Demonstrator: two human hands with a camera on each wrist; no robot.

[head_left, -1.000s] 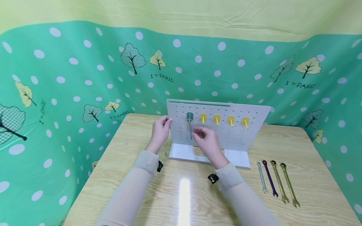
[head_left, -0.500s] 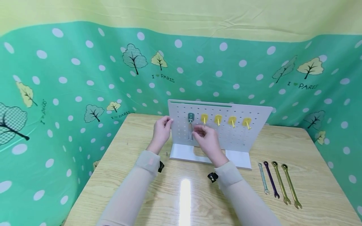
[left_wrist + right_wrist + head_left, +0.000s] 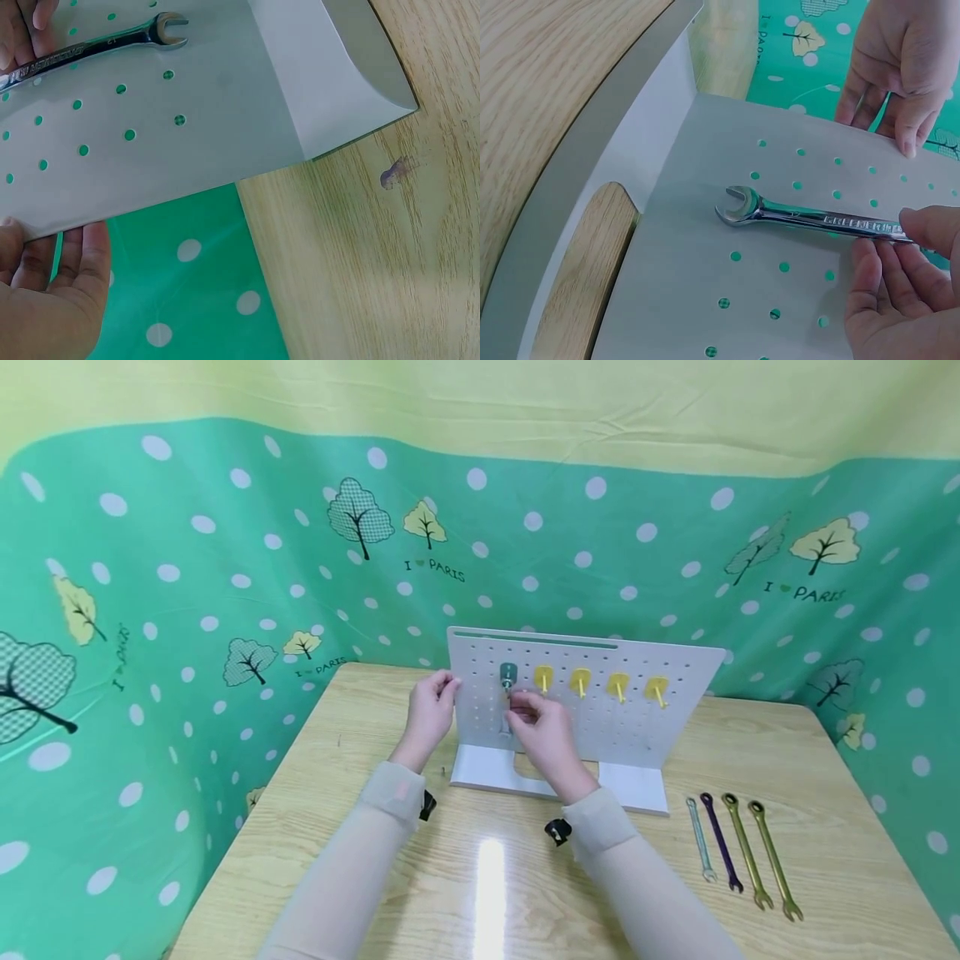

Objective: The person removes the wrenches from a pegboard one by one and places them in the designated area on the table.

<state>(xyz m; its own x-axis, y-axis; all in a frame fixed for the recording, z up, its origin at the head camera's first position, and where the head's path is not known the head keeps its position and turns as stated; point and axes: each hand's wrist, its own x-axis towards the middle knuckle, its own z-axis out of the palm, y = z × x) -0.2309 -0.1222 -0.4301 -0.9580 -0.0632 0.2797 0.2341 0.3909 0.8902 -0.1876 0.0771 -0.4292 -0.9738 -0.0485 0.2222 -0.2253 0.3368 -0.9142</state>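
Observation:
A white pegboard stands upright on its base at the back of the table. From its teal hook a shiny silver combination wrench hangs, open jaw downward; its upper end lies out of view in both wrist views. My right hand pinches the shank, thumb on the front and fingers along the side. At the board's left side, my left hand grips the edge between thumb and fingers, with the fingers reaching behind it.
Several yellow hooks sit in a row right of the teal one. Right of the board, several wrenches lie side by side on the wooden table: a pale silver one, a purple one and brass-coloured ones. A green curtain surrounds the table.
My right hand has moved slightly left and its thumb and fingers have closed in on the hanging wrench. My left hand has stayed on the board's edge. The head view has shifted a little.

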